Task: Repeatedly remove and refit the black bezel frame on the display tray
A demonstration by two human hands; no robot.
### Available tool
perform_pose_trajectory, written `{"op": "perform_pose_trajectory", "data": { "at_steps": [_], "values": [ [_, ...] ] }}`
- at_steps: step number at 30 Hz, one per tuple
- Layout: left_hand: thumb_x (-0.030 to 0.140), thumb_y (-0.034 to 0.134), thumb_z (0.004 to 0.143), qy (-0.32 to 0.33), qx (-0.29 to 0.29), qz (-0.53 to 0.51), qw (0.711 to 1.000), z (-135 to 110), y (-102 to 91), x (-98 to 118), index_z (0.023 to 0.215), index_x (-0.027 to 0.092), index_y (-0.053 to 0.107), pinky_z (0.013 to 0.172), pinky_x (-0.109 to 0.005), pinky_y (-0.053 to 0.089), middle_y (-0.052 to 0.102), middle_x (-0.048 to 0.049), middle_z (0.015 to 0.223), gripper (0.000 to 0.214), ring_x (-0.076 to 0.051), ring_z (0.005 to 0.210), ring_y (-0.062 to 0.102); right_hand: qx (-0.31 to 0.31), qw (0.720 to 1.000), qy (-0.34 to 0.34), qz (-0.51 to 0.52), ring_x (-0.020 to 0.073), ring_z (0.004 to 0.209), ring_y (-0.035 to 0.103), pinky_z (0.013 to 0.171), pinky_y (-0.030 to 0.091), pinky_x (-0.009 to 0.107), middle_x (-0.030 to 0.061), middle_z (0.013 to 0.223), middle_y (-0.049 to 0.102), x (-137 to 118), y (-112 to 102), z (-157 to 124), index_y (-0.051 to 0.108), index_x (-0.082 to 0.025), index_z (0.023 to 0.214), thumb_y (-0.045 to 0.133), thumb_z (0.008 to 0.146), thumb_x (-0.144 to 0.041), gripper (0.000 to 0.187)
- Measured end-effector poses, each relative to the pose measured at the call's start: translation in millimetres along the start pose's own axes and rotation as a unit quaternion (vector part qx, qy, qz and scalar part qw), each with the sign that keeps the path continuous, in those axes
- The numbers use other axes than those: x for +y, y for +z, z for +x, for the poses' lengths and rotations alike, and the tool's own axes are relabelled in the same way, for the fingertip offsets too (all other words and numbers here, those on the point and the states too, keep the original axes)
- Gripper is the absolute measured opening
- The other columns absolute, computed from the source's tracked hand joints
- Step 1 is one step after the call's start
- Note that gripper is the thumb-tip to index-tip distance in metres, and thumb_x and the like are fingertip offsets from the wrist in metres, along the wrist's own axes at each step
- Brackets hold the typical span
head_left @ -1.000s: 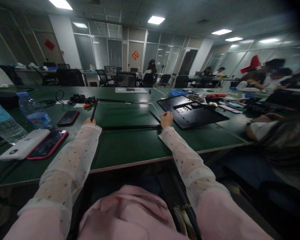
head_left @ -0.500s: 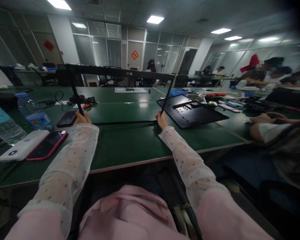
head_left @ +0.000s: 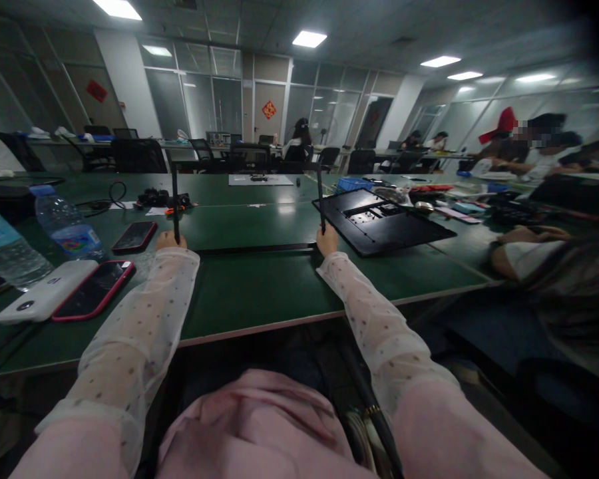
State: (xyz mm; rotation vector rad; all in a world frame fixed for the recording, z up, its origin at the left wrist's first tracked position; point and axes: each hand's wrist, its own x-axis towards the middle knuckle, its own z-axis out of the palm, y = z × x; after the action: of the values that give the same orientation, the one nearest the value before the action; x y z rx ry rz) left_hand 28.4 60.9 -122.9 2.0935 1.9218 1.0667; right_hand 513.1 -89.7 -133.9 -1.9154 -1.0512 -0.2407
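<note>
Head view, pretty dim: thin black rectangular monitor bezel frame (head_left: pixel 252 249) stood up on its near edge on the green table mat (head_left: pixel 259 293), near rail lying flat, two side rails poking straight up, far rail lost against the dark chairs behind. Left hand (head_left: pixel 170 241) wrapped round the bottom of the left rail, right hand (head_left: pixel 326 239) round the bottom of the right rail, fingers of both closed on the plastic, though fingertips mostly hidden behind the rails. Both arms stretched forward and nearly straight, sheer dotted white sleeves (head_left: pixel 144 319) over the forearms, wrists level and about as far apart as the frame is wide. Best guess for handling it well: same height grip on both sides, no twisting, since a skinny open frame like that probably flexes and could crack at a corner; near edge kept planted on the mat as a pivot. Just right of it, a flat black monitor back panel (head_left: pixel 379 226) lying face down, close enough to clip when tilting. Off to the left: red-cased phone (head_left: pixel 94 287) beside a white power bank (head_left: pixel 44 290), another dark phone (head_left: pixel 134 235) further back, two clear plastic water bottles (head_left: pixel 67 223). Another person's forearm (head_left: pixel 524 249) resting on the table at far right, well apart.
</note>
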Motion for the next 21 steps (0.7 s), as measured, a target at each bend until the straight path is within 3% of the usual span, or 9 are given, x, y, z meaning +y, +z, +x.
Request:
{"op": "perform_pose_trajectory", "data": {
  "at_steps": [3, 7, 11, 16, 19, 21],
  "values": [
    [0.029, 0.057, 0.091, 0.006, -0.022, 0.025, 0.999, 5, -1.0, -1, 0.113, 0.014, 0.07, 0.106, -0.057, 0.047, 0.062, -0.0231, 0.132, 0.03, -0.043, 0.13, 0.054, -0.013, 0.999, 0.014, -0.031, 0.0344, 0.106, 0.062, 0.101, 0.046, 0.048, 0.0217, 0.101, 0.066, 1, -2, 0, 0.07, -0.011, 0.104, 0.049, 0.088, -0.02, 0.027],
    [0.021, 0.075, 0.077, -0.042, -0.113, 0.064, 0.991, 14, 0.4, 2, 0.095, 0.013, 0.072, 0.105, -0.066, 0.043, 0.063, -0.0225, 0.132, 0.02, -0.047, 0.133, 0.048, -0.064, 0.994, 0.042, -0.081, 0.0345, 0.105, 0.063, 0.101, 0.046, 0.047, 0.0202, 0.094, 0.068, 6, -1, -1, 0.075, -0.011, 0.093, 0.058, 0.08, -0.016, 0.022],
    [0.019, 0.079, 0.075, -0.073, -0.139, 0.077, 0.985, 19, 3.9, 4, 0.093, 0.013, 0.071, 0.108, -0.07, 0.037, 0.062, -0.0221, 0.134, 0.021, -0.047, 0.134, 0.047, -0.075, 0.993, 0.048, -0.08, 0.0313, 0.103, 0.065, 0.099, 0.048, 0.044, 0.0161, 0.093, 0.07, 12, 2, -2, 0.078, -0.014, 0.094, 0.06, 0.072, -0.014, 0.028],
    [0.017, 0.076, 0.077, -0.06, -0.104, 0.053, 0.991, 15, 3.9, 5, 0.095, 0.016, 0.067, 0.107, -0.069, 0.041, 0.064, -0.0204, 0.126, 0.02, -0.046, 0.132, 0.052, -0.038, 0.999, 0.025, -0.021, 0.0308, 0.105, 0.062, 0.101, 0.048, 0.046, 0.0173, 0.1, 0.067, 8, 1, -2, 0.076, -0.013, 0.103, 0.057, 0.076, -0.016, 0.033],
    [0.017, 0.065, 0.087, 0.006, -0.012, -0.015, 1.0, 5, -3.9, 8, 0.12, 0.014, 0.061, 0.109, -0.057, 0.045, 0.057, -0.0227, 0.137, 0.034, -0.04, 0.134, 0.053, 0.031, 0.999, -0.026, 0.017, 0.0295, 0.112, 0.06, 0.104, 0.047, 0.045, 0.0208, 0.12, 0.062, -2, -5, -2, 0.066, -0.01, 0.124, 0.05, 0.083, -0.017, 0.045],
    [0.019, 0.055, 0.094, 0.051, 0.062, -0.058, 0.995, -3, -11.3, 13, 0.138, 0.011, 0.048, 0.109, -0.047, 0.046, 0.051, -0.0243, 0.145, 0.046, -0.034, 0.135, 0.054, 0.069, 0.996, -0.038, 0.038, 0.0284, 0.112, 0.06, 0.103, 0.047, 0.045, 0.02, 0.121, 0.062, -9, -9, -2, 0.054, -0.011, 0.137, 0.042, 0.09, -0.019, 0.049]
  ]
}}
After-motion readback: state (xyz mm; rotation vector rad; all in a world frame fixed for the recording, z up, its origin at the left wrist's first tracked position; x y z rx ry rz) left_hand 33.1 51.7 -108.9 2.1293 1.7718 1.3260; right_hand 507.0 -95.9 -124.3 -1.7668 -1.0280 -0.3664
